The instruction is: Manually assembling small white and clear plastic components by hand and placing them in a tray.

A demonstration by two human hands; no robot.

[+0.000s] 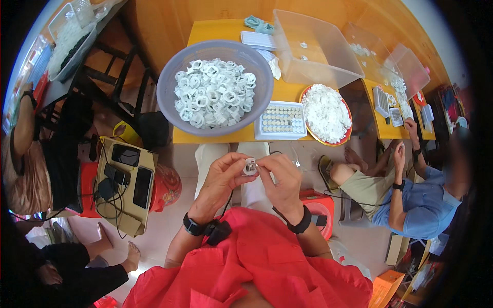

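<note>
The left hand (224, 171) and right hand (282, 179) pinch one round white piece (250, 167), seemingly unfinished, while many similar pieces (215, 95) fill the grey basin (166, 84).

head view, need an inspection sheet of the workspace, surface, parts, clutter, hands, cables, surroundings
Surface: yellow table, seen bare in patches.
Parts: purple-grey basin heaped with white pieces; pale tray of round parts; red-rimmed plate, also heaped.
Clutter: teal cloth toward the far edge; clear bin holding a few loose pieces.
Hands: left hand pinches a round white piece; right hand has fingertips at its right side.
Cables: dark cables by phones at left.
Surroundings: blue-shirted person seated at right.
</note>
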